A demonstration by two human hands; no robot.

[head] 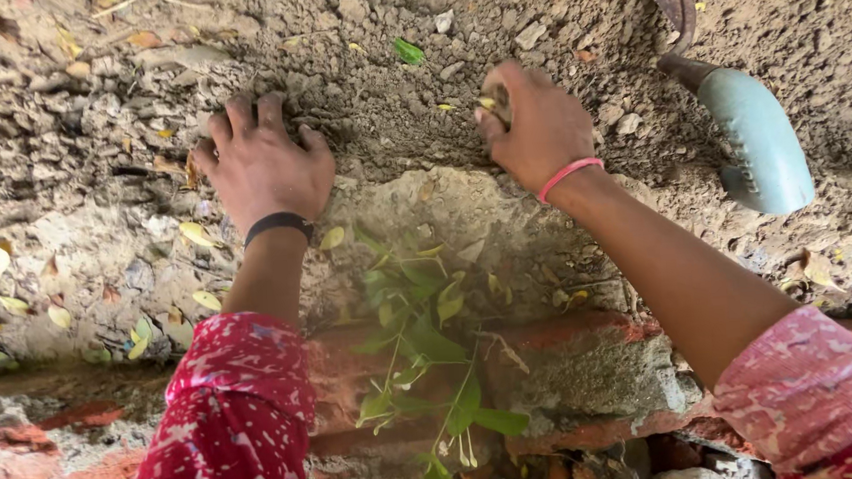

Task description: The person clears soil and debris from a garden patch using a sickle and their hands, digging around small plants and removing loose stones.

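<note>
Leafy sprig [422, 356] nearest, below both hands: left hand [265, 165] spread on soil [389, 96], right hand [534, 122] pinching soil.

trowel [756, 135] right of both hands [267, 170]

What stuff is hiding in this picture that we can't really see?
- Left hand: head view, fingertips dug into the soil, so they are hidden.
- Right hand: fist curled; whatever it grips is too small to tell.
- Trowel: its blade is cut off by the top edge.
- Plant: roots not visible against the brick ledge.
</note>
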